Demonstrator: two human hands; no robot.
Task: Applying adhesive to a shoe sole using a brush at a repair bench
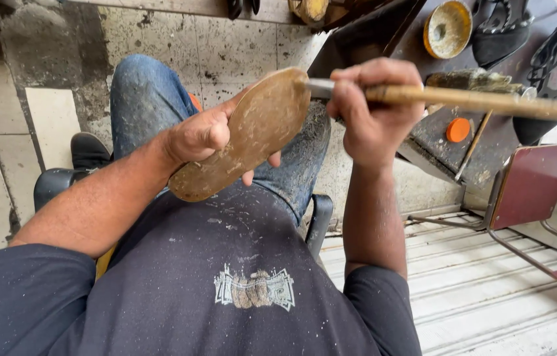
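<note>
My left hand (pixel 203 135) grips a flat tan shoe sole (pixel 245 135) by its edge, holding it tilted above my lap. Its surface is glossy and blotchy. My right hand (pixel 374 109) is closed around a long wooden-handled brush (pixel 463 99), held level. The brush's metal ferrule touches the upper end of the sole near its toe. The bristles are hidden behind the sole's edge.
A dark, stained workbench (pixel 437 132) stands ahead to the right, with a round yellow-rimmed tin (pixel 448 28), an orange lid (pixel 458 129), a stick and black heeled shoes (pixel 555 59). A red metal chair (pixel 532 184) is at right. Tiled floor (pixel 48 118) lies at left.
</note>
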